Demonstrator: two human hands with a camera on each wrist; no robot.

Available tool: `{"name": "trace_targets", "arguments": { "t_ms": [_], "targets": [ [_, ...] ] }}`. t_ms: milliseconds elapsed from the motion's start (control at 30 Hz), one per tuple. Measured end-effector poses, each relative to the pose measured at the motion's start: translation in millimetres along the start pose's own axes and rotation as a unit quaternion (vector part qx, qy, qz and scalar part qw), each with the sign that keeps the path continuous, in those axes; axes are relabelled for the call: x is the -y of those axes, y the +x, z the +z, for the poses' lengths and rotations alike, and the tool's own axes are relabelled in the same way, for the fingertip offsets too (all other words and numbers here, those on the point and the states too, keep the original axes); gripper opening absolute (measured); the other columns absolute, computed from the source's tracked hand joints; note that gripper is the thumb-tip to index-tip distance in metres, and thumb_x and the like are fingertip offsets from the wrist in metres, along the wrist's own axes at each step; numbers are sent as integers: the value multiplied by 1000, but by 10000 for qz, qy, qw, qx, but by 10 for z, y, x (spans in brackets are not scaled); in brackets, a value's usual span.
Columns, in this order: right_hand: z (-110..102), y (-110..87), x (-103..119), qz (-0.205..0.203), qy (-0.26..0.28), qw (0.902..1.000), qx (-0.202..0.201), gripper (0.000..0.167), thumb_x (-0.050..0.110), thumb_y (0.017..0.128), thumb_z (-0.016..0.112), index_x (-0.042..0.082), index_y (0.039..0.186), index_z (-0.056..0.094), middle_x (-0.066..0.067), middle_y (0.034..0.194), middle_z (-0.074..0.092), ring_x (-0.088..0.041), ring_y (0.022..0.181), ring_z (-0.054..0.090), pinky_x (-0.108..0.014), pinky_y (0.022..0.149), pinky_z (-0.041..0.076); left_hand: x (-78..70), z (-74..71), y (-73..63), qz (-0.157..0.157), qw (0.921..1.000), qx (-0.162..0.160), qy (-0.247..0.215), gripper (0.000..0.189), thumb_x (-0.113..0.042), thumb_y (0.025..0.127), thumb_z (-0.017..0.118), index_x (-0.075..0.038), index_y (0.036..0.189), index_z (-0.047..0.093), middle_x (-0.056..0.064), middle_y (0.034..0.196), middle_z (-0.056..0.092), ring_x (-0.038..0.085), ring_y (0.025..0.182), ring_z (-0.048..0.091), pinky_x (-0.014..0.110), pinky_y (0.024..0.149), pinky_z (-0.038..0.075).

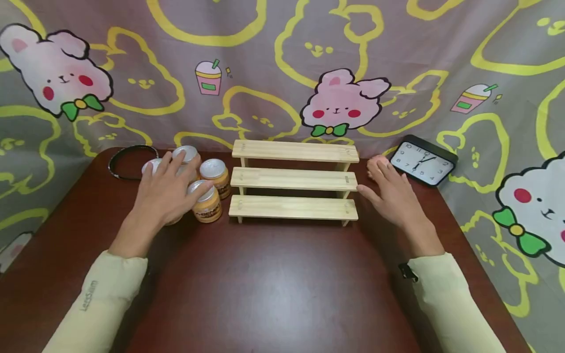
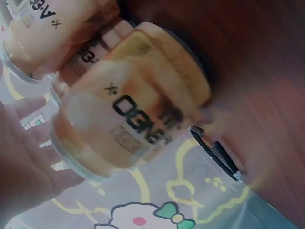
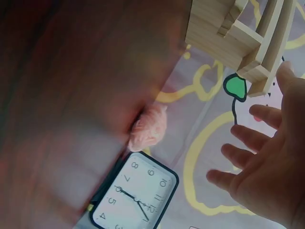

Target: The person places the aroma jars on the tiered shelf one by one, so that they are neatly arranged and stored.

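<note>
Dark red-brown bench (image 1: 273,284), seen from head cam, backed by a grey cloth (image 1: 265,63) w/ yellow outlines and pink rabbits.

Far left: black ring (image 1: 115,169) lying flat near bench's back edge, just left of the jars.

Jars (image 1: 207,202): cluster of orange-filled jars w/ silver lids, upright, packed together at left of the rack. At least four visible; count behind the hand cannot be confirmed. Left wrist cam shows two jars close up, black lettering on labels, blurred.

Left hand (image 1: 165,193): laid over the jar cluster from the near side, fingers spread and fairly straight, resting on lids. Grip wide, not closed round any jar. Pale yellow sleeve to wrist.

Centre: wooden rack (image 1: 295,179), three stepped shelves, lowest nearest the person, all shelves bare. Nearest jar stands just beside its left end, not touching as far as can be told.

Right hand (image 1: 393,196): just beside rack's right end, apart from it, fingers extended and slightly splayed. Grip wide, holding nothing. Right wrist cam confirms open fingers near the rack's end.

Pink ball (image 1: 376,162): fuzzy, on bench just beyond right fingertips; contact cannot be told.

Far right: black-framed clock (image 1: 423,163), white face, at bench's back right corner, next to the ball.
</note>
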State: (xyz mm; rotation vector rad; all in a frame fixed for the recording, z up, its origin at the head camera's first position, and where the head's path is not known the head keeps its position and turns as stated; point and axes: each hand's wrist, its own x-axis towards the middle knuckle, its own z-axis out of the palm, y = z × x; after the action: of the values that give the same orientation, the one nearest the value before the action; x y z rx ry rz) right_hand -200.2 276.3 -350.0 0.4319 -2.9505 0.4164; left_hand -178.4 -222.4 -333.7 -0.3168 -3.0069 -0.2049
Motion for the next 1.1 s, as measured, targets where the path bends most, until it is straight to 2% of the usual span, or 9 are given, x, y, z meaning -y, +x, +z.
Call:
{"name": "trace_targets", "arguments": {
  "t_ms": [133,300,467,633,733,800,900,1100],
  "targets": [
    [24,-31,-13,61,181,9997,150,76,50,103,54,-2,156,34,-24,161,29,-43,147,26,-68,113,23,71,-13,-35,-94,9999,26,-129,85,-76,97,31,-20,160,31,25,163,20,51,148,12,74,113,7],
    [85,-54,-30,69,731,9970,251,75,46,103,56,-5,154,35,-26,158,33,-46,144,31,-64,112,27,165,-16,-82,-141,9998,-163,-51,88,-74,97,39,-9,157,36,25,161,24,50,146,19,71,113,15],
    [114,-82,-45,268,1246,9915,275,75,44,101,61,-4,153,37,-25,156,38,-44,143,34,-63,113,28,260,-8,-150,-151,9984,-529,-117,86,-69,94,53,-6,151,44,26,155,34,50,138,31,72,102,31],
    [147,-90,-48,376,1480,9878,319,75,46,99,64,-2,152,40,-24,155,40,-43,142,36,-62,111,31,353,-11,-265,-204,9956,-834,-368,82,-65,89,64,-7,145,53,24,146,43,50,128,39,73,91,37],
    [148,-116,-42,550,1599,9849,364,75,46,98,66,0,152,42,-22,154,43,-42,140,40,-62,110,33,385,-22,-305,-247,9953,-823,-441,82,-66,88,65,-5,143,56,25,140,47,49,121,43,71,86,40],
    [149,-136,-33,682,1766,9811,401,74,46,97,67,0,151,44,-21,153,45,-41,139,41,-61,109,34,402,-26,-316,-295,9961,-686,-474,85,-68,87,65,-5,143,55,26,138,47,48,118,43,70,83,41],
    [156,-158,-27,853,2156,9717,454,72,42,96,71,1,149,47,-21,151,47,-39,137,44,-61,108,36,429,-13,-331,-345,9964,-513,-581,87,-69,86,65,-7,145,53,26,139,45,48,119,42,72,81,42],
    [181,-172,-42,997,2765,9539,600,65,33,93,77,-1,143,53,-20,143,54,-34,123,54,-47,97,45,478,21,-366,-316,9946,-368,-916,87,-65,86,69,-7,148,51,28,140,43,48,123,40,76,80,40]
  ]
}}
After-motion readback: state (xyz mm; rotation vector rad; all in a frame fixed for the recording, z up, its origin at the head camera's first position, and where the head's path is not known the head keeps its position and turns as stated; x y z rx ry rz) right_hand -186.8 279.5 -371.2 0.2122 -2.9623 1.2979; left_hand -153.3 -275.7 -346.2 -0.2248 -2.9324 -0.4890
